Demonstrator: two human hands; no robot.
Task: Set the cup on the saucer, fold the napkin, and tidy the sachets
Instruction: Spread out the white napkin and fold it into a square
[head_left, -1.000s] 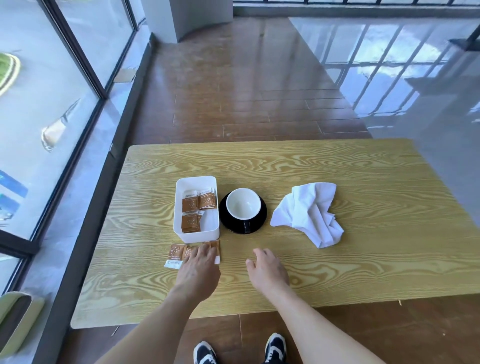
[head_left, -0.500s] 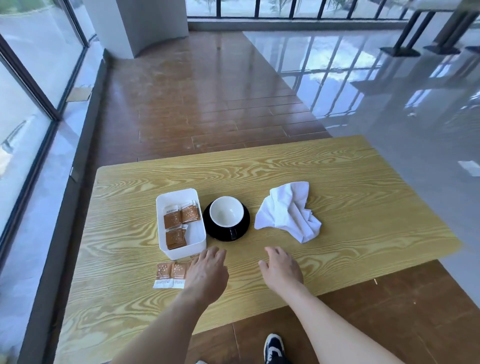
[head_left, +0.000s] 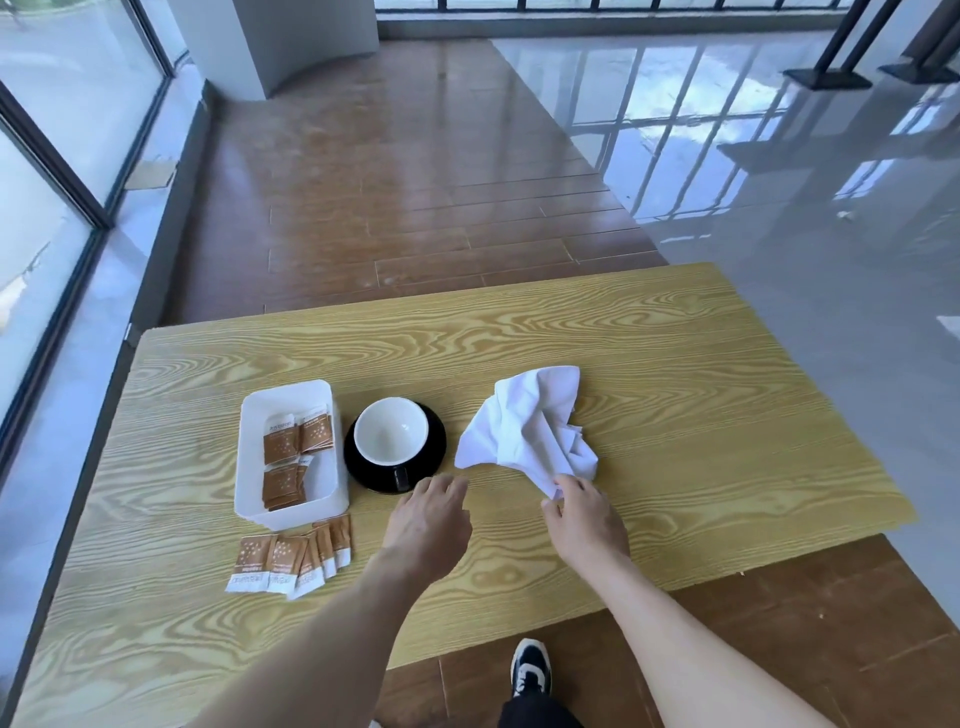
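Observation:
A cup (head_left: 390, 431), white inside and black outside, stands on a black saucer (head_left: 431, 457) mid-table. A crumpled white napkin (head_left: 524, 426) lies to its right. My right hand (head_left: 584, 517) pinches the napkin's near corner. My left hand (head_left: 428, 519) hovers just in front of the saucer, fingers apart, holding nothing. A white tray (head_left: 249, 467) left of the saucer holds several brown sachets (head_left: 296, 441). More brown sachets (head_left: 291, 556) lie fanned on the table in front of the tray.
The wooden table (head_left: 675, 467) has its near edge close to my body and its right edge beyond the napkin. A glass wall runs along the left. My shoe (head_left: 530, 670) shows below the table edge.
Both hands moved forward and right. My left hand left the loose sachets and now hovers by the saucer; my right hand reached the napkin and took hold of its corner. The camera view tilted up.

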